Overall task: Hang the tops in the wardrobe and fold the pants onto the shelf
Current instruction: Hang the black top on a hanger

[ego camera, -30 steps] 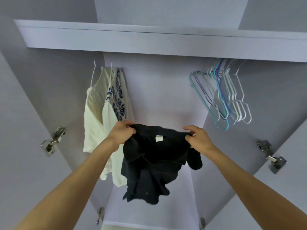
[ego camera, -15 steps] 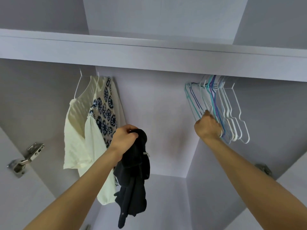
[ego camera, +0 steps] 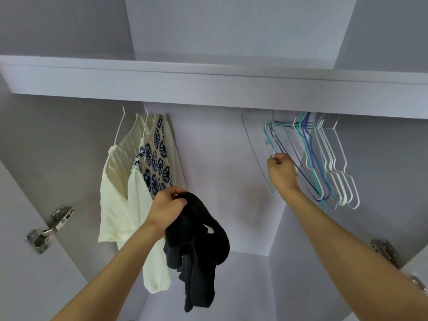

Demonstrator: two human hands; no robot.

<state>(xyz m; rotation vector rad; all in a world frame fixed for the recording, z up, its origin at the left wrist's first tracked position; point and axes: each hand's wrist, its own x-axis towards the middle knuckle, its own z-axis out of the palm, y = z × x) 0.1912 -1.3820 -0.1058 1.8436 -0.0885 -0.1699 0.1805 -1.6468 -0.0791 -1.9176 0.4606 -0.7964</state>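
Observation:
A black top (ego camera: 199, 249) hangs bunched from my left hand (ego camera: 168, 208), which grips it near the wardrobe's middle. My right hand (ego camera: 282, 173) is raised to the right and closed on a white wire hanger (ego camera: 258, 156), pulled out to the left of a bunch of several empty hangers (ego camera: 324, 163) in white, teal, blue and purple. These hang under the shelf (ego camera: 208, 86); the rail itself is hidden behind the shelf's front edge. Two tops hang at the left: a cream one (ego camera: 115, 186) and a blue-patterned white one (ego camera: 155, 158).
The wardrobe's back wall (ego camera: 215, 158) is bare between the hung tops and the hangers. Metal door hinges stick out at the left (ego camera: 48, 228) and right (ego camera: 384, 252) sides. An upper compartment (ego camera: 231, 28) lies above the shelf.
My right hand let go of the black top, rose to the hangers and has drawn one white hanger to the left. The top now hangs from my left hand alone.

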